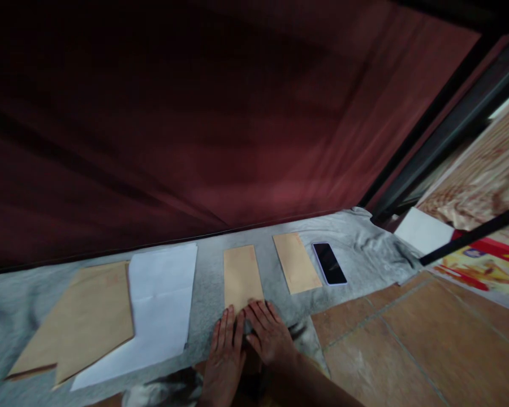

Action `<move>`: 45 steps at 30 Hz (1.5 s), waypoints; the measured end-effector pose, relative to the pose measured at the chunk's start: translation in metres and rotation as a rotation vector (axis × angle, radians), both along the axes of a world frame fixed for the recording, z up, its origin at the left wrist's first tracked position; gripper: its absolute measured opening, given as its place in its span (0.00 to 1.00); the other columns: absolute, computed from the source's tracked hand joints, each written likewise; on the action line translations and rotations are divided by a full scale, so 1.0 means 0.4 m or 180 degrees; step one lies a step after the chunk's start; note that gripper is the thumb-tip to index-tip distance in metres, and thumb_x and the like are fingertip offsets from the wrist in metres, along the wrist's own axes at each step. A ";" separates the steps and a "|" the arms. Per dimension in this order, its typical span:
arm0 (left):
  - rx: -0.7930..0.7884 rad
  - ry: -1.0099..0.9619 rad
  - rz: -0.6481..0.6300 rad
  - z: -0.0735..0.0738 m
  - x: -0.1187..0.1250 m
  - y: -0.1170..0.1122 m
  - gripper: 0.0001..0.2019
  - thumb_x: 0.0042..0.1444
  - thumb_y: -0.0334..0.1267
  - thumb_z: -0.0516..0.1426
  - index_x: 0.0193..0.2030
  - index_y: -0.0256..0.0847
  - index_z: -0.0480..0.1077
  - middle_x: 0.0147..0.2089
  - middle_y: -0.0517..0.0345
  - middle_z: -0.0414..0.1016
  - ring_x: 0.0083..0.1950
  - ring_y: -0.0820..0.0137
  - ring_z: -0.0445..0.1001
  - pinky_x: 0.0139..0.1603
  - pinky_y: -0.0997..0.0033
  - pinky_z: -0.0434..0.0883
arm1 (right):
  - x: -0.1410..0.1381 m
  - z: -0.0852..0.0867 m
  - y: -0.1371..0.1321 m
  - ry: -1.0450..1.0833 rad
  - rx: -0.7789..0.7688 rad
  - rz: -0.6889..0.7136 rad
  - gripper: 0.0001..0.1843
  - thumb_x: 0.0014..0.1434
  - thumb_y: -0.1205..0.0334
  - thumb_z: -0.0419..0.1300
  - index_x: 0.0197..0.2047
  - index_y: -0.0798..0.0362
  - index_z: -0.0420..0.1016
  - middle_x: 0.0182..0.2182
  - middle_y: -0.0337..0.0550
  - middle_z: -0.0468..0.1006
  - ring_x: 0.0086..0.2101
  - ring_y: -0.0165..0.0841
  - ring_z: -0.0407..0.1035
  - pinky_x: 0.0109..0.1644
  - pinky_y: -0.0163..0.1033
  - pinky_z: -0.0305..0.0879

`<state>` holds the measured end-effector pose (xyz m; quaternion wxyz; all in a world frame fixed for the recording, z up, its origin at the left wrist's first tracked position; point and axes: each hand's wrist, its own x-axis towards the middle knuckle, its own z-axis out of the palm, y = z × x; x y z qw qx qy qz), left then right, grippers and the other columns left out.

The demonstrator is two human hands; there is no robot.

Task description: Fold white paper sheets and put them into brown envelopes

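Both of my hands rest flat on a grey cloth (21,305) spread on the floor. My left hand (224,356) lies with fingers stretched out, its tips just below a narrow brown envelope (241,277). My right hand (269,333) lies beside it, fingers extended, its tips touching that envelope's near end. Neither hand holds anything. A second narrow brown envelope (296,262) lies to the right, and a dark phone (329,263) beside it. To the left are white paper sheets (156,305) and large brown envelopes (85,319).
A dark red curtain (195,124) hangs behind the cloth. Brown floor tiles (428,339) lie to the right. A dark metal frame (441,130) rises at the right, with a white sheet (424,230) and a colourful printed mat (487,265) beyond it.
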<state>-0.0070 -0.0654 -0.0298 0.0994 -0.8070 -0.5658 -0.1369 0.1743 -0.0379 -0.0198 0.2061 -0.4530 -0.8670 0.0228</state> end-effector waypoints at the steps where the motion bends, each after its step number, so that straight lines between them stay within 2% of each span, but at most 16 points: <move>1: -0.0002 -0.0007 -0.0003 -0.002 -0.003 0.000 0.41 0.60 0.39 0.55 0.77 0.37 0.42 0.75 0.39 0.53 0.75 0.53 0.54 0.72 0.49 0.59 | 0.007 0.000 -0.003 -0.0010 -0.0029 0.0018 0.32 0.70 0.57 0.54 0.73 0.55 0.54 0.71 0.49 0.58 0.69 0.40 0.52 0.71 0.52 0.54; 6: 0.0020 -0.0143 0.0010 0.009 0.007 0.017 0.30 0.63 0.34 0.49 0.73 0.36 0.56 0.73 0.39 0.60 0.74 0.54 0.57 0.72 0.44 0.56 | 0.011 0.001 0.007 0.0200 -0.0314 -0.0025 0.33 0.69 0.54 0.55 0.74 0.51 0.54 0.70 0.47 0.59 0.68 0.40 0.55 0.71 0.52 0.57; 10: -0.0151 -0.0576 -0.0227 0.040 0.070 0.086 0.28 0.67 0.36 0.45 0.74 0.38 0.53 0.74 0.45 0.58 0.74 0.60 0.56 0.72 0.49 0.60 | -0.002 -0.022 0.007 0.0220 -0.0494 -0.0087 0.32 0.67 0.60 0.56 0.73 0.44 0.57 0.69 0.43 0.62 0.68 0.41 0.55 0.73 0.53 0.53; 13: -0.0327 -0.0667 -0.0479 0.056 0.126 0.165 0.29 0.69 0.41 0.47 0.74 0.35 0.52 0.74 0.43 0.57 0.76 0.61 0.53 0.72 0.51 0.60 | -0.007 -0.034 0.007 0.0127 -0.0536 -0.0143 0.34 0.63 0.66 0.58 0.70 0.40 0.62 0.67 0.40 0.65 0.68 0.43 0.56 0.74 0.50 0.52; 16: -0.0448 -0.0560 -0.0570 0.053 0.146 0.228 0.30 0.69 0.46 0.48 0.73 0.31 0.54 0.73 0.38 0.58 0.76 0.58 0.54 0.72 0.50 0.59 | -0.006 -0.033 0.010 0.0087 -0.0469 -0.0104 0.32 0.64 0.66 0.58 0.69 0.41 0.64 0.67 0.42 0.66 0.67 0.44 0.57 0.74 0.50 0.52; 18: -0.0434 -0.0542 -0.0552 0.040 0.133 0.245 0.30 0.69 0.46 0.47 0.73 0.32 0.53 0.73 0.38 0.58 0.75 0.58 0.54 0.72 0.49 0.59 | -0.003 -0.031 0.012 0.0080 -0.0409 -0.0047 0.30 0.65 0.64 0.58 0.69 0.44 0.65 0.66 0.45 0.68 0.67 0.43 0.57 0.74 0.51 0.52; 22: -0.0282 -0.0723 -0.0342 0.003 0.063 0.209 0.29 0.69 0.44 0.46 0.72 0.31 0.54 0.73 0.37 0.59 0.75 0.57 0.55 0.72 0.49 0.60 | 0.001 -0.021 0.009 0.0119 -0.0415 -0.0055 0.29 0.68 0.56 0.58 0.69 0.53 0.63 0.64 0.51 0.70 0.66 0.42 0.59 0.72 0.52 0.54; 24: -0.0234 -0.0980 -0.0109 -0.011 0.022 0.167 0.28 0.69 0.43 0.47 0.71 0.31 0.57 0.72 0.36 0.61 0.74 0.55 0.58 0.70 0.48 0.63 | 0.004 -0.009 0.006 0.0177 -0.0418 -0.0060 0.31 0.68 0.53 0.57 0.71 0.54 0.61 0.67 0.52 0.66 0.66 0.41 0.58 0.71 0.53 0.55; 27: -0.0360 -0.1647 0.0246 -0.012 -0.020 0.106 0.26 0.68 0.41 0.46 0.71 0.37 0.58 0.71 0.40 0.64 0.71 0.58 0.63 0.67 0.50 0.67 | 0.009 0.014 0.007 0.0329 -0.0473 -0.0051 0.30 0.70 0.53 0.55 0.72 0.51 0.59 0.69 0.50 0.63 0.67 0.40 0.57 0.70 0.53 0.56; 30: -0.0746 -0.2519 0.0653 0.015 -0.028 0.082 0.25 0.66 0.45 0.48 0.67 0.40 0.64 0.68 0.44 0.68 0.67 0.58 0.68 0.66 0.53 0.68 | 0.005 0.032 0.020 0.0606 -0.0645 -0.0209 0.25 0.70 0.58 0.53 0.68 0.49 0.65 0.67 0.46 0.67 0.65 0.38 0.61 0.70 0.50 0.57; 33: -0.1249 -0.3349 0.1197 0.059 -0.018 0.104 0.27 0.59 0.51 0.56 0.62 0.40 0.70 0.56 0.46 0.79 0.56 0.56 0.78 0.59 0.54 0.73 | -0.010 0.041 0.038 0.0801 -0.0801 -0.0692 0.21 0.67 0.64 0.53 0.63 0.50 0.70 0.63 0.46 0.70 0.60 0.39 0.65 0.64 0.48 0.63; 35: -0.1582 -0.3784 0.1580 0.089 -0.014 0.129 0.31 0.52 0.53 0.61 0.60 0.39 0.70 0.49 0.47 0.81 0.50 0.57 0.80 0.55 0.55 0.74 | -0.026 0.046 0.048 0.0768 -0.0812 -0.1114 0.23 0.65 0.66 0.55 0.63 0.51 0.69 0.60 0.51 0.73 0.57 0.43 0.67 0.60 0.50 0.66; 38: -0.1833 -0.4245 0.1949 0.122 -0.019 0.157 0.36 0.45 0.52 0.65 0.59 0.36 0.70 0.44 0.49 0.82 0.47 0.58 0.80 0.53 0.56 0.74 | -0.047 0.054 0.055 0.0602 -0.0762 -0.1538 0.28 0.62 0.67 0.56 0.66 0.55 0.65 0.54 0.56 0.75 0.52 0.47 0.68 0.56 0.53 0.67; 41: -0.1944 -0.4227 0.2021 0.137 -0.029 0.166 0.33 0.43 0.53 0.65 0.55 0.37 0.71 0.38 0.53 0.82 0.44 0.57 0.80 0.49 0.57 0.75 | -0.057 0.055 0.061 0.0594 -0.0757 -0.1736 0.32 0.59 0.66 0.59 0.66 0.57 0.64 0.51 0.56 0.74 0.49 0.48 0.68 0.54 0.53 0.68; 45: -0.1952 -0.3819 0.1631 0.133 -0.030 0.166 0.23 0.43 0.51 0.63 0.46 0.43 0.74 0.34 0.56 0.81 0.41 0.56 0.81 0.43 0.58 0.76 | -0.053 0.050 0.070 0.0691 -0.0711 -0.1778 0.30 0.56 0.66 0.62 0.63 0.54 0.68 0.49 0.54 0.73 0.49 0.47 0.68 0.53 0.52 0.68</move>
